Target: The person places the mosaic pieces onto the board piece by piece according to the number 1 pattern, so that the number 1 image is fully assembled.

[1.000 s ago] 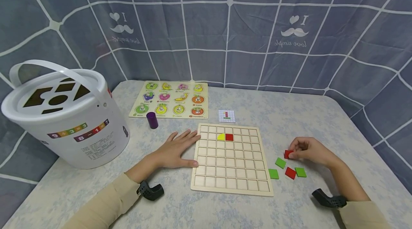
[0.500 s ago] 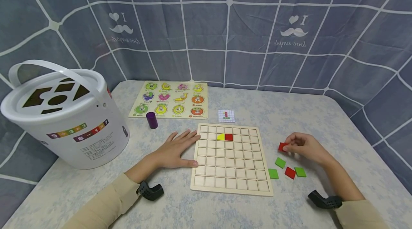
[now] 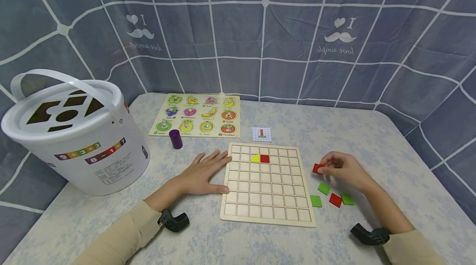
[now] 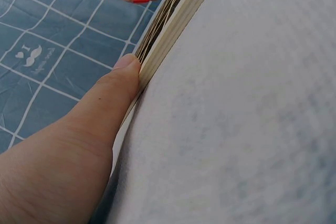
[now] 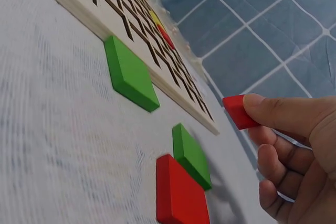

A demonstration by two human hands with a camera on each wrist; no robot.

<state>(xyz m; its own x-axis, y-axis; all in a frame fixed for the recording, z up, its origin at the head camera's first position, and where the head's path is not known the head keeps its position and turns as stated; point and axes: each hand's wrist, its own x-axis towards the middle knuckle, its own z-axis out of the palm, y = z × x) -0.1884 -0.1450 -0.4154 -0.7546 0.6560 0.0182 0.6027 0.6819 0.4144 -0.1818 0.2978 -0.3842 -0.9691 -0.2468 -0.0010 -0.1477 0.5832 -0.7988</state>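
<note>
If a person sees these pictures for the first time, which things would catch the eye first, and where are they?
The eye goes first to the right hand, which pinches a red square tile just right of the wooden grid board. On the board, a yellow piece and a red piece sit side by side near the top, while the left hand rests flat at its left edge. A big white bucket stands at the far left.

Grey-blue grid-patterned curtain (image 3: 238,33) behind pale floral table (image 3: 334,132).

White shape-sorter bucket (image 3: 74,132) stands far left on the table (image 3: 334,132). Fruit peg puzzle (image 3: 197,120) lies behind; purple cylinder (image 3: 175,139) upright just before it.
</note>
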